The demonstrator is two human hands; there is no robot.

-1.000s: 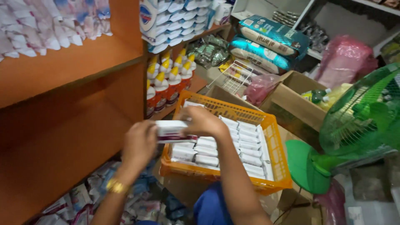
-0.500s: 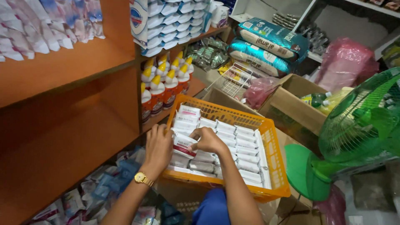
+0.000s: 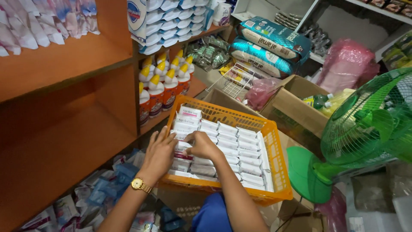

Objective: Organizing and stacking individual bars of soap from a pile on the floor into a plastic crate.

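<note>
While both hands reach into the orange crate point(image 3: 274, 141), the left hand point(image 3: 159, 154) rests spread on the boxes point(image 3: 227, 144); the right hand point(image 3: 201, 145) pinches one, seemingly. Lifting it needs a firm pinch.

My landmark is the orange basket point(image 3: 274, 141). Above its white boxes point(image 3: 240, 148) the way is open, so I can come straight down from over it. Left of the basket, the orange shelf wall point(image 3: 124, 99) and the yellow-capped bottles point(image 3: 165, 86) crowd its rim, leaving a narrow gap. Right of it, the green fan point(image 3: 369, 124) and a cardboard box point(image 3: 296, 107) block the side. The deep shelf bay point(image 3: 64, 146) left of the basket stands open. Behind the basket, a wire rack point(image 3: 234, 81) closes the way.
</note>
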